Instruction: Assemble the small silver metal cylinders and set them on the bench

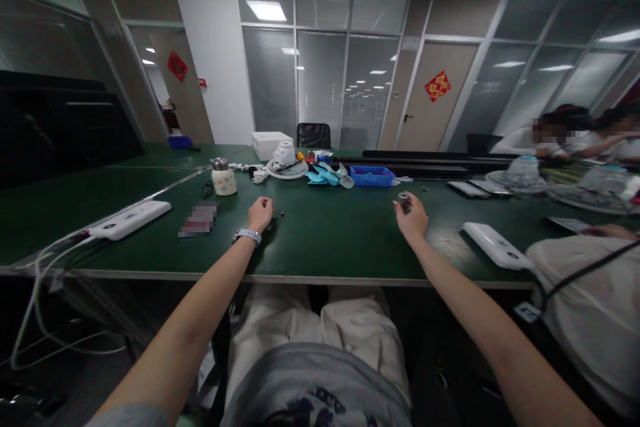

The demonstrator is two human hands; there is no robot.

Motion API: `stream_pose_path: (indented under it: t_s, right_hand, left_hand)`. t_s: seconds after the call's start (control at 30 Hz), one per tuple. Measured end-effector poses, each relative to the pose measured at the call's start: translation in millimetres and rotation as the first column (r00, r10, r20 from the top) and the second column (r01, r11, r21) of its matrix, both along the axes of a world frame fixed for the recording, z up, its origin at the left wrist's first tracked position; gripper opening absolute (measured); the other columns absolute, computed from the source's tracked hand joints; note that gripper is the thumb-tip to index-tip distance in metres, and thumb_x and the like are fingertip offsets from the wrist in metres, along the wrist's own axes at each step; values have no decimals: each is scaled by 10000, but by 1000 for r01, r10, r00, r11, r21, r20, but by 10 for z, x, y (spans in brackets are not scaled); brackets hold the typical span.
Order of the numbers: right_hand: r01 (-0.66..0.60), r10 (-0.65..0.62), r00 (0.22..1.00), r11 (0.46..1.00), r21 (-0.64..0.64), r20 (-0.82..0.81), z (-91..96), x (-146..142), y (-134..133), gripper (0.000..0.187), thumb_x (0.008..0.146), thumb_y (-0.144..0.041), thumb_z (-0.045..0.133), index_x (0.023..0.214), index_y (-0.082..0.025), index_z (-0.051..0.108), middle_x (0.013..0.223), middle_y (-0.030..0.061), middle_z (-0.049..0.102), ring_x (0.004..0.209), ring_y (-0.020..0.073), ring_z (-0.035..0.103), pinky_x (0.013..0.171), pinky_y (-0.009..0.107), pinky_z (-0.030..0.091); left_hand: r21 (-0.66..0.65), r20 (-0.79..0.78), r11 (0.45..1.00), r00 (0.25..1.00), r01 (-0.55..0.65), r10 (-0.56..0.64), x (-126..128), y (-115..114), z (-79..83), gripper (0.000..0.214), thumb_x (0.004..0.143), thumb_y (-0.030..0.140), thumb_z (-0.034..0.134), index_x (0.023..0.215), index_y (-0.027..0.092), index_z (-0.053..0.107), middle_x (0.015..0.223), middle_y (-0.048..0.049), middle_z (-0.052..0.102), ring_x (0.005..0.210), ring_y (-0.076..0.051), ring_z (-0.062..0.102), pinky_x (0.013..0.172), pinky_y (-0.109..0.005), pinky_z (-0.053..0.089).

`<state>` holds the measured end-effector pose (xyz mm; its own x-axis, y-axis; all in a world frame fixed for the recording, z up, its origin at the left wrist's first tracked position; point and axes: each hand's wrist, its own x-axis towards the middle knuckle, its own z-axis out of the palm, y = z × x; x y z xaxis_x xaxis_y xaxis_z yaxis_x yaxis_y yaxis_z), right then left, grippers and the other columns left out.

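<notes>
My left hand [260, 213] rests on the green table [325, 240] with its fingers curled shut; whether it holds anything is hidden. A tiny dark part [283, 215] lies on the table just right of it. My right hand [412, 217] is raised a little over the table and pinches a small round grey part [403, 199] between its fingertips. A watch sits on my left wrist.
Farther back stand a cream flask [223, 177], a white fan with its guard [286, 163], light-blue fan blades [325, 175] and a blue tray [372, 175]. White power strips lie at left [130, 219] and right [495, 245]. Other people sit at the right.
</notes>
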<state>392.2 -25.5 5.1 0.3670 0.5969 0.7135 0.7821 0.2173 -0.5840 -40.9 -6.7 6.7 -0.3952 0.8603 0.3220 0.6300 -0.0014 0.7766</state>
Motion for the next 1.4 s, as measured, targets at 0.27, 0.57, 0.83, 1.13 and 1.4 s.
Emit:
stream_pose_path:
  t_s: [0.27,0.57,0.83,1.13,1.4]
  right_hand:
    - [263,-329,913,927,-266,-243,-131,365,152,374,767,-292,594,1120,-185,528,1109,163,586,1038,296,567,898,451,417]
    - [-32,11,954,997,65,301,109,-633,-192,383,889,-333,468,1229,-161,506,1246,161,529,1217,277,438,1006,450,291]
    - [-461,573,817,713,-528,60,47,-2467,103,453,779,-609,597,1080,-278,672,826,33,701,871,223,640,846,348,424]
    - [-431,569,814,726,-536,117,-11,-2937,227,269,829,-512,592,910,-309,747,914,35,715,910,227,640,871,367,427]
    - [-375,403,880,914,-156,249,252,-1204,259,259,895,-370,531,984,-240,737,1008,74,693,951,218,604,895,347,426]
  left_hand:
    - [-14,-3,1000,1000,-8,8,17,-34,26,281,862,325,428,995,203,642,785,-47,707,807,-194,643,755,-270,432]
    - [5,-10,1000,1000,-7,7,0,9,-8,279,863,334,427,980,205,646,784,-49,704,805,-199,640,739,-272,428]
    - [20,-32,1000,999,-4,5,-20,31,-35,293,873,336,413,1013,208,636,788,-48,704,816,-199,646,752,-273,434]
    - [18,-46,1000,999,6,-5,7,-18,-6,281,873,329,413,994,207,635,808,-54,702,816,-204,644,744,-279,433]
    - [-10,-29,1000,1000,-12,12,3,3,-10,259,858,344,437,963,217,636,787,-49,700,817,-217,641,738,-290,429]
